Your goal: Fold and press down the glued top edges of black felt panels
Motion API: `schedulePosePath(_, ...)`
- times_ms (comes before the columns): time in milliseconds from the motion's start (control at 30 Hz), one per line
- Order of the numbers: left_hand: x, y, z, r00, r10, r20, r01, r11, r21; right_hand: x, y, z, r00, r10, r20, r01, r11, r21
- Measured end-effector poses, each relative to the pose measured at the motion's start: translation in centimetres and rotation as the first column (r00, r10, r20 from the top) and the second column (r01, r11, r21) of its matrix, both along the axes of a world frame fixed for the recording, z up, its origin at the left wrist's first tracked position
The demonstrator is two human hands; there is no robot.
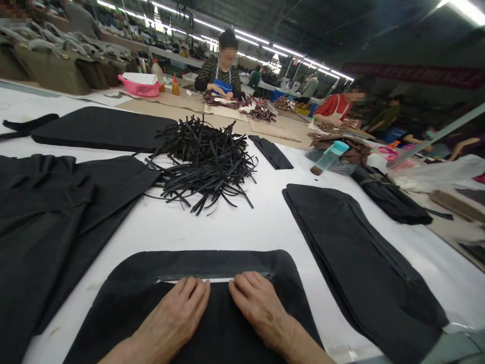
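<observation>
L hand [178, 311] and R hand [261, 308], fingers bent, rest at slit [219, 280] edge of blk fabric panel [217, 323], bottom centre; pinching or only pressing, cannot tell. Panel prob. light, soft; best hold: near slit edge. Above centre: blk strip pile [208, 156] on white counter [265, 217].

Our table [170, 227] has a white top with a few faint smudges. At its near side we see a black fabric panel [219, 318] with rounded corners and a long slit. Beyond it we find a loose heap of black strips [206, 159], at the end of a thick rounded black stack [98, 129]. Creased black sheets [41, 217] overlap on the left. To the right we have layered black pieces [356, 253], a narrow folded black piece [271, 151], a turquoise-lidded bottle [328, 159] and a black bundle [390, 194].
</observation>
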State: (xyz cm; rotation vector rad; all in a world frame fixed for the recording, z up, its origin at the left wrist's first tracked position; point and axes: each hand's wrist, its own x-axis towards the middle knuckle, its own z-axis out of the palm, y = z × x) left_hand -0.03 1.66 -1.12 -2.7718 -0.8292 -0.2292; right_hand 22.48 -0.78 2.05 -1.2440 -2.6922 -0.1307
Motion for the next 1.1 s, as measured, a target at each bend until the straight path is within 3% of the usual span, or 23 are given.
schedulePosePath(267,1.6,-1.7,1.3,0.982,0.150,-0.113,-0.147,0.989,0.032,3.9,-1.1,0.0,0.997,-0.045,0.055,0.044,0.999,0.018)
schedulePosePath(433,0.9,-1.8,0.2,0.994,0.108,-0.029,-0.106,0.993,0.056,5.5,-2.2,-0.6,0.991,-0.104,0.079,0.098,0.992,0.073)
schedulePosePath(567,0.5,-1.4,-0.4,0.993,0.109,0.034,-0.111,0.993,0.049,5.5,-2.2,-1.0,0.988,-0.148,0.045,0.142,0.984,0.108)
schedulePosePath(833,0.3,0.0,1.4,0.987,0.152,-0.050,-0.146,0.984,0.106,4.6,-0.5,-1.0,0.982,-0.176,0.069,0.165,0.975,0.146)
schedulePosePath(1100,0.3,-0.1,0.3,0.986,0.168,0.020,-0.169,0.983,0.076,5.8,-1.5,-1.2,0.953,-0.300,-0.041,0.302,0.949,0.087)
